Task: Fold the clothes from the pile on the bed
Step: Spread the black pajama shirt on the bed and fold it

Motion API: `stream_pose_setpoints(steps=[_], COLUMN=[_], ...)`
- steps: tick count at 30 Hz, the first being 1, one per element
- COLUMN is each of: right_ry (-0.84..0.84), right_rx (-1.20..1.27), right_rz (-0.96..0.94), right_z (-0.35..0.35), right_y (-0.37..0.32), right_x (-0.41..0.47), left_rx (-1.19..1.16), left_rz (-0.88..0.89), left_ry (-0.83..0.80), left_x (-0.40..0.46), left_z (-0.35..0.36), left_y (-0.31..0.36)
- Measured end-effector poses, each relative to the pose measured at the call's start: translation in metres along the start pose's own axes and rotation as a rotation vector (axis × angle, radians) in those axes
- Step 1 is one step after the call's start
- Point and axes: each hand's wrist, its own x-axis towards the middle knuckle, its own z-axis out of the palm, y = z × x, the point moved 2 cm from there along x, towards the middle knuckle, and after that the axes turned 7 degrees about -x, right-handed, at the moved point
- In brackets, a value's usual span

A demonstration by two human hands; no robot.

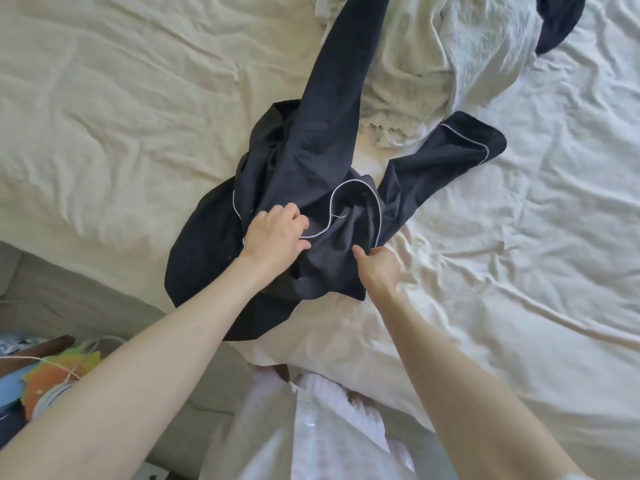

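A dark navy pyjama shirt [311, 161] with white piping lies crumpled near the bed's front edge, one sleeve stretching up to the pile and the other cuff pointing right. My left hand [277, 233] grips its fabric by the collar piping, fingers curled into the cloth. On the shirt's right side, my right hand [379, 268] pinches a fold of the fabric. The pile of clothes [433, 64] lies at the back, with white garments and another dark piece [557, 19] on it.
The bed [121, 116] has a wrinkled cream sheet spreading left and right of the shirt. Beyond the bed's edge at lower left is a grey floor area [69, 296] with colourful objects [55, 375] and string.
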Motion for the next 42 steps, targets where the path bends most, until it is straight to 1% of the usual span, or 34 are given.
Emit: stream_pose_setpoints(steps=[1,3,5,7,8,10,12,14,15,16,18,20,21,24,27,30,32,35,37,39,42], right_ry=[0.003,0.004,-0.024,-0.073,-0.097,-0.119,-0.1,-0.1,-0.098,-0.085,-0.035,0.007,0.012,-0.02,-0.041,-0.032,-0.011,0.007,0.041,0.057,0.049], right_rx=[0.065,0.275,0.49,0.623,0.657,0.69,0.714,0.738,0.735,0.724,0.689,0.65,0.623,0.522,0.385,0.328,0.341,0.379,0.339,0.296,0.33], right_rz=[0.036,0.124,0.175,0.177,0.153,0.087,0.034,-0.042,-0.099,-0.154,-0.247,-0.335,-0.384,-0.513,-0.631,-0.725,-0.796,-0.905,-0.994,-1.077,-1.193], right_z=[0.002,0.005,0.001,-0.01,-0.018,-0.038,-0.061,-0.088,-0.101,-0.114,-0.138,-0.159,-0.167,-0.186,-0.199,-0.214,-0.227,-0.243,-0.251,-0.255,-0.263], right_y=[0.002,0.005,0.006,0.004,0.002,-0.01,-0.027,-0.049,-0.063,-0.075,-0.099,-0.121,-0.132,-0.158,-0.183,-0.213,-0.239,-0.282,-0.309,-0.332,-0.363], right_x=[0.0,-0.002,-0.008,-0.013,-0.017,-0.022,-0.025,-0.029,-0.033,-0.038,-0.048,-0.063,-0.072,-0.102,-0.132,-0.163,-0.188,-0.228,-0.256,-0.282,-0.32], left_rx=[-0.022,-0.063,-0.033,-0.048,-0.138,-0.464,-0.838,-1.326,-1.567,-1.745,-1.932,-1.984,-1.957,-1.776,-1.626,-1.498,-1.499,-1.685,-1.787,-1.882,-2.068], left_rz=[0.002,-0.027,-0.019,0.004,-0.017,-0.165,-0.384,-0.582,-0.644,-0.672,-0.641,-0.564,-0.544,-0.534,-0.545,-0.521,-0.514,-0.475,-0.447,-0.375,-0.211], left_ry=[-0.028,-0.076,-0.096,-0.098,-0.092,-0.043,0.077,0.183,0.215,0.242,0.266,0.214,0.167,0.003,-0.041,-0.073,0.005,0.24,0.37,0.442,0.581], left_x=[0.001,0.001,0.002,0.003,0.004,0.007,0.009,0.007,0.005,0.001,-0.011,-0.027,-0.036,-0.067,-0.097,-0.125,-0.14,-0.159,-0.177,-0.198,-0.229], left_z=[-0.002,-0.004,-0.007,-0.012,-0.015,-0.029,-0.055,-0.086,-0.105,-0.124,-0.164,-0.197,-0.211,-0.24,-0.256,-0.272,-0.29,-0.331,-0.361,-0.387,-0.425], left_y=[-0.003,-0.01,-0.012,-0.013,-0.013,-0.017,-0.022,-0.027,-0.03,-0.033,-0.042,-0.05,-0.054,-0.06,-0.069,-0.079,-0.089,-0.108,-0.116,-0.119,-0.122])
